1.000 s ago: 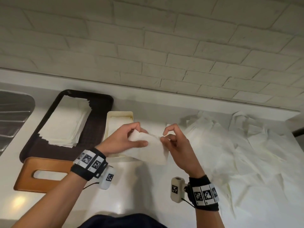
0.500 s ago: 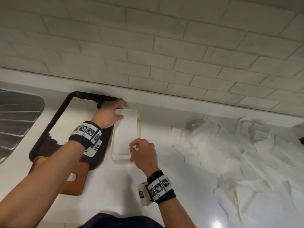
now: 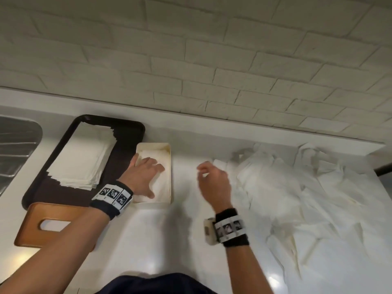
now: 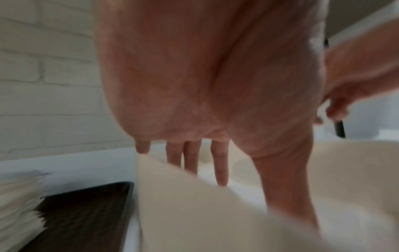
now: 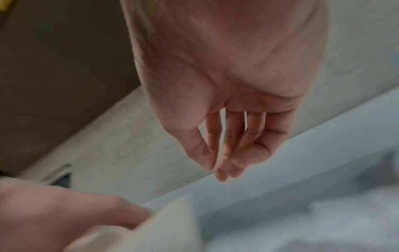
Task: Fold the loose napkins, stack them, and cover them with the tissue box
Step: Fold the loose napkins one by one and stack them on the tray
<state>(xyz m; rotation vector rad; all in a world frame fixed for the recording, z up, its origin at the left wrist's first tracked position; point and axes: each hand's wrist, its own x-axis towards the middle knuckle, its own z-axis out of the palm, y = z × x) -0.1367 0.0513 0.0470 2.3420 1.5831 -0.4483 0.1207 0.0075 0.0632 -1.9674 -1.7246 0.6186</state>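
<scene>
The left hand (image 3: 144,175) lies flat, fingers straight, pressing the folded napkin (image 3: 158,187) inside the cream tray (image 3: 169,149) at centre left; the right hand (image 3: 214,181) hovers at centre, fingers loosely curled, holding nothing. Loose napkins (image 3: 297,187) sprawl across the right; the wooden tissue box (image 3: 34,228) sits lower left, overlapping the near edge of the dark tray (image 3: 131,128) with its stack (image 3: 82,155).

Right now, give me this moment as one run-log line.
left hand: flat on folded napkin in cream tray | right hand: empty, beside loose napkins | wooden cover: off
</scene>
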